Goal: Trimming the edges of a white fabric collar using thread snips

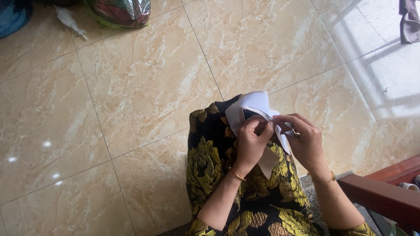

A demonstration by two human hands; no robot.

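White cloth piece (256,105), one; two hands, left (251,142), right (306,140), both pinching it.

a glossy beige marble-tile floor (144,78) carries, far up and left of the fingers (262,126), a shiny crumpled plastic bag (120,11), a small white scrap (70,19) and a blue bundle (13,15).

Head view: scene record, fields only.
left hand: left hand pinches white cloth
right hand: right hand pinches same cloth from the other side
cloth: white strip, looped, over lap
lap: black and gold floral fabric
wrists: gold bracelets
floor: beige marble tile
far edge: shiny bag
right edge: wooden rail
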